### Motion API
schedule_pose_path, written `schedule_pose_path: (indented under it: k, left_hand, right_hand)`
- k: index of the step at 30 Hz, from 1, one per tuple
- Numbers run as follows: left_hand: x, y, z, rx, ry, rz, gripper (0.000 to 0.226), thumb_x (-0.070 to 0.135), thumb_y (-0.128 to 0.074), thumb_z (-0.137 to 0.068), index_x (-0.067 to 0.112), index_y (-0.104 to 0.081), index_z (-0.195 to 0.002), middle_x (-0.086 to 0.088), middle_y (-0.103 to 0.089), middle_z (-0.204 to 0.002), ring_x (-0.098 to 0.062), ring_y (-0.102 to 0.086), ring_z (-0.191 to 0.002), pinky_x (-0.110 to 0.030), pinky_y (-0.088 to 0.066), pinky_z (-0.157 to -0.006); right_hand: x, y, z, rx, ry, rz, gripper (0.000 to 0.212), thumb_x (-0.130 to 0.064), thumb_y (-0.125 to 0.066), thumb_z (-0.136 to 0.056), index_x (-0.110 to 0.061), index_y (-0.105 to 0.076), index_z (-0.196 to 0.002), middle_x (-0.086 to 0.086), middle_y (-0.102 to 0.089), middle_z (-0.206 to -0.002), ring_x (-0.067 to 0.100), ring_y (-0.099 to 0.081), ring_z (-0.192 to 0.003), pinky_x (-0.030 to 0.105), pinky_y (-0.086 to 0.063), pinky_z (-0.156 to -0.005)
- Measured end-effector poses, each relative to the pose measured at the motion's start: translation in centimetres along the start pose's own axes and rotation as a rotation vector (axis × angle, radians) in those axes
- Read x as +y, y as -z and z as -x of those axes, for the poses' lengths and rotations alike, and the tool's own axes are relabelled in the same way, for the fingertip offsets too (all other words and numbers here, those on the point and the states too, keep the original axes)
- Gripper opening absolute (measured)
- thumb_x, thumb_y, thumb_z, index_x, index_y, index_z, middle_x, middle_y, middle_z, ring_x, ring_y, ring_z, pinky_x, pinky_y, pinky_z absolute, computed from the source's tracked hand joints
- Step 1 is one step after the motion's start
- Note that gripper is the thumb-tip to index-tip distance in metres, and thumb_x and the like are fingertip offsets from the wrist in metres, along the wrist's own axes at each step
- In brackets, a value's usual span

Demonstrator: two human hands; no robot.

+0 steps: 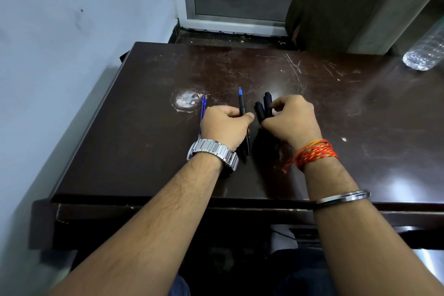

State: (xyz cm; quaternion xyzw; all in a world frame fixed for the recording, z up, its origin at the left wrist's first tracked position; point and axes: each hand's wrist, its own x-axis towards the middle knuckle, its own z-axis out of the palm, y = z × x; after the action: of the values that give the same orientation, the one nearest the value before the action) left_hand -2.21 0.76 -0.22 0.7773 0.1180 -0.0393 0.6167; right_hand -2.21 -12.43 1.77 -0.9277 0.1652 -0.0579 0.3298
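Midway between the near and far edges of the surface [360, 115], closer to its left edge, the left hand [224, 125] curls round a black pen [241, 106]. The thumb lies on the barrel and the blue tip points at the far edge. Just right of it, the right hand [292, 119] pinches a bunch of black pens [264, 106], whose ends poke out past the fingers. Blue pens [203, 109] lie against the left hand's outer side, partly hidden. Such pens are probably light, stiff and smooth, apt to roll or slide out of a bunch, so mid-barrel looks the surest hold. A bottle [425, 53] sits toward the far right corner.
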Motion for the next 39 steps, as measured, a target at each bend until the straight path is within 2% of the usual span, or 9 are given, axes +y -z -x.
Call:
schedule_pose_path:
  k: [4, 8, 13, 18, 24, 28, 33, 36, 39]
  left_hand:
    - [-0.2, -0.1, -0.3, -0.002, -0.039, -0.027, 0.01, 0.028, -0.085, -0.072, 0.028, -0.075, -0.067, 0.01, -0.071, -0.057, -0.012, -0.067, -0.055, -0.029, -0.054, -0.056]
    - [-0.1, -0.2, -0.1, 0.02, -0.115, -0.071, 0.021, 0.026, -0.086, -0.07, 0.028, -0.067, -0.062, 0.01, -0.069, -0.061, -0.007, -0.065, -0.057, -0.023, -0.052, -0.057]
    - [-0.1, -0.1, 0.3, 0.083, -0.24, -0.178, 0.01, 0.026, -0.083, -0.069, 0.018, -0.076, -0.07, 0.011, -0.065, -0.054, 0.0, -0.058, -0.05, -0.018, -0.045, -0.05]
    - [0.1, -0.3, 0.3, 0.111, -0.259, -0.203, 0.013, 0.025, -0.085, -0.069, 0.019, -0.08, -0.08, 0.011, -0.072, -0.069, 0.007, -0.057, -0.056, -0.003, -0.04, -0.048]
    - [0.1, -0.2, -0.2, 0.063, -0.164, -0.11, 0.015, 0.026, -0.086, -0.069, 0.019, -0.08, -0.082, 0.002, -0.076, -0.07, -0.012, -0.063, -0.056, -0.023, -0.048, -0.056]
    - [0.0, -0.1, 0.0, 0.082, -0.207, -0.155, 0.008, 0.023, -0.083, -0.069, 0.021, -0.078, -0.075, 0.005, -0.076, -0.07, -0.012, -0.072, -0.068, -0.03, -0.059, -0.063]
    - [0.1, -0.1, 0.0, 0.095, -0.213, -0.134, 0.011, 0.025, -0.084, -0.07, 0.021, -0.08, -0.079, 0.007, -0.076, -0.072, -0.009, -0.071, -0.067, -0.025, -0.057, -0.063]
    - [0.2, 0.0, 0.0, 0.094, -0.203, -0.126, 0.009, 0.024, -0.083, -0.069, 0.023, -0.079, -0.077, 0.009, -0.074, -0.068, -0.009, -0.07, -0.065, -0.025, -0.057, -0.063]
    - [0.2, 0.1, 0.1, 0.111, -0.239, -0.17, 0.007, 0.025, -0.082, -0.069, 0.022, -0.075, -0.071, 0.013, -0.072, -0.066, -0.008, -0.069, -0.064, -0.021, -0.052, -0.056]
  right_hand:
    - [-1.2, -0.4, 0.5, 0.18, 0.073, -0.276, 0.012, -0.024, -0.069, -0.074, -0.019, -0.072, -0.085, -0.01, -0.066, -0.074, 0.006, -0.061, -0.069, 0.02, -0.049, -0.066]
    - [-1.8, -1.4, 1.0, 0.049, -0.018, -0.556, 0.036, -0.045, -0.083, -0.069, -0.012, -0.073, -0.078, 0.0, -0.069, -0.063, 0.008, -0.061, -0.054, 0.027, -0.051, -0.055]
    - [-1.5, -1.9, 0.9, -0.023, -0.058, -0.685, 0.022, -0.025, -0.087, -0.07, -0.012, -0.07, -0.076, 0.011, -0.074, -0.074, 0.026, -0.073, -0.07, 0.042, -0.059, -0.066]
    - [-1.6, -2.1, 0.4, -0.095, -0.105, -0.766, 0.017, -0.019, -0.078, -0.081, -0.012, -0.068, -0.069, -0.001, -0.061, -0.055, 0.013, -0.058, -0.05, 0.025, -0.049, -0.048]
    - [-1.4, -2.1, 0.1, -0.152, -0.077, -0.722, 0.022, -0.02, -0.064, -0.092, -0.009, -0.071, -0.074, 0.009, -0.065, -0.067, 0.01, -0.053, -0.048, 0.023, -0.043, -0.046]
    - [-1.5, -2.5, 0.2, -0.095, -0.08, -0.793, 0.023, -0.03, -0.077, -0.082, -0.008, -0.07, -0.084, 0.007, -0.065, -0.07, 0.015, -0.059, -0.056, 0.027, -0.051, -0.053]
    - [-1.5, -2.6, -0.1, -0.089, -0.055, -0.844, 0.008, -0.014, -0.066, -0.091, -0.015, -0.068, -0.083, 0.006, -0.069, -0.075, 0.014, -0.059, -0.057, 0.027, -0.048, -0.054]
    - [-1.5, -2.7, -0.3, -0.076, -0.073, -0.878, 0.007, -0.019, -0.066, -0.091, -0.013, -0.068, -0.093, -0.001, -0.065, -0.07, 0.004, -0.055, -0.048, 0.022, -0.044, -0.047]
    - [-1.4, -3.0, 0.0, -0.061, -0.044, -0.856, 0.028, -0.024, -0.076, -0.084, -0.005, -0.066, -0.103, -0.001, -0.065, -0.072, 0.004, -0.057, -0.049, 0.019, -0.046, -0.049]
